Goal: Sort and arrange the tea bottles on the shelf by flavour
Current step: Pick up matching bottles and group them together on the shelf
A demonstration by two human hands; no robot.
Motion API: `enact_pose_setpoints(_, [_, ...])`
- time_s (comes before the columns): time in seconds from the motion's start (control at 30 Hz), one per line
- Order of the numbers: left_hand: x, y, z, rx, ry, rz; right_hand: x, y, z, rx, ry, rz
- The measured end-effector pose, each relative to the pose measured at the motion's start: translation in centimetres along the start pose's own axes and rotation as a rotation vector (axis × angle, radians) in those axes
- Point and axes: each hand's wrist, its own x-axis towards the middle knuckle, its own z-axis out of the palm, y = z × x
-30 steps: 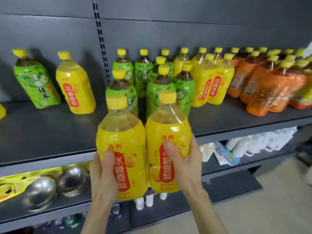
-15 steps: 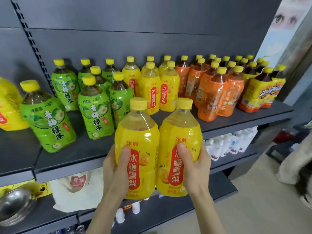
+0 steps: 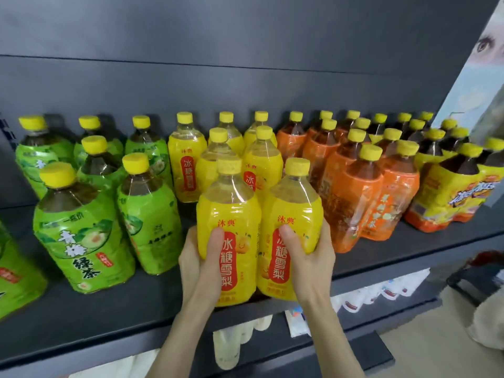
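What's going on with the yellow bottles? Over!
Left hand grips left yellow bottle, right hand grips right yellow bottle. Both at shelf front, before yellow row. Green bottles left, orange bottles right, neither blocking.

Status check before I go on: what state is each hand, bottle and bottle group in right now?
left hand: grips the left yellow bottle.
right hand: grips the right yellow bottle.
left yellow bottle: capped, upright, held at the shelf front.
right yellow bottle: capped, upright, held beside it.
green bottles: capped, standing, grouped left.
orange bottles: capped, standing, grouped right.
wrapped pack: standing, far right.
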Motion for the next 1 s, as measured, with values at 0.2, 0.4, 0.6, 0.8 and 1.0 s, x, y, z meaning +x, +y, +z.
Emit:
enact_pose_setpoints(0.2, [2.9,-2.4,2.2,0.049,0.114,0.019,4.1,2.4,1.4,0.004,-0.063,-0.049])
enact_pose_setpoints(0.4, [4.7,-3.8,4.3,0.149,0.195,0.055,7.9,3.7,1.8,-0.064,-0.123,-0.078])
enact_pose_setpoints(0.6, [5.8,-3.7,5.7,0.266,0.272,0.073,9.6,3.7,1.4,-0.147,-0.168,-0.111])
enact_pose_setpoints(0.8, [5.1,-4.0,5.4,0.177,0.215,0.025,9.4,4.3,1.1,-0.199,-0.206,-0.08])
enact_pose_setpoints(1.0, [0.5,-3.0,3.9,0.3,0.204,0.075,5.4,3.7,-2.0,-0.369,-0.184,-0.119])
